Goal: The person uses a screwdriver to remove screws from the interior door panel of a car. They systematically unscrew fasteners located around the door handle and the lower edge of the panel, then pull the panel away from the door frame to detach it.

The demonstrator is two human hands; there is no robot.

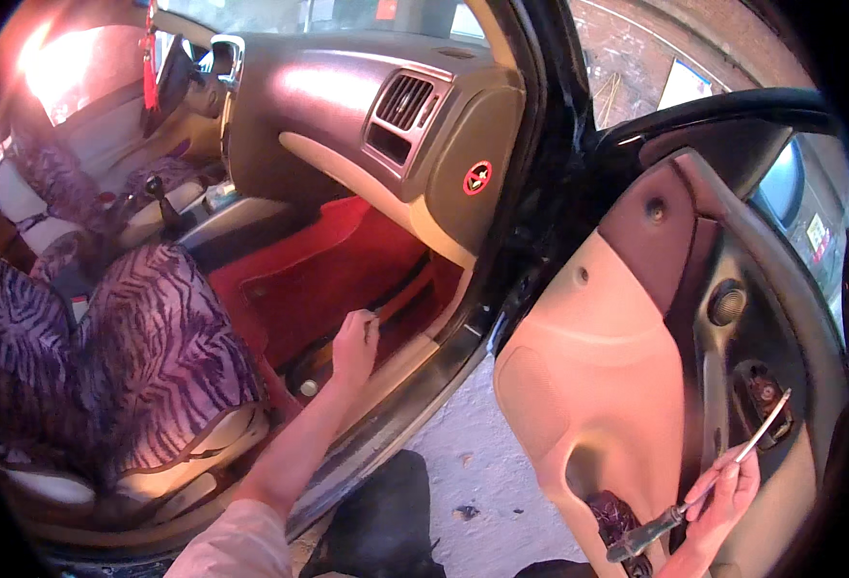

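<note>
My left hand (355,342) is raised over the red-matted front passenger footwell (309,246) with its fingers curled together; whether it holds something small is unclear. On the right, my right hand (723,501) grips a long screwdriver-like tool (656,530) with a dark handle and pale metal shaft. The shaft's tip reaches up to an opening with a dark fitting (767,390) in the open door's inner panel (598,366); whether it touches cannot be told. A dark, crumpled item (612,515) lies in the panel's lower recess, partly behind the handle.
A seat with purple zebra-pattern cover (159,356) fills the left. The dashboard (328,96), gear lever (158,197) and a red hanging ornament (150,77) are further in. The door sill (400,390) borders grey ground (468,453). A brick wall (627,43) stands outside.
</note>
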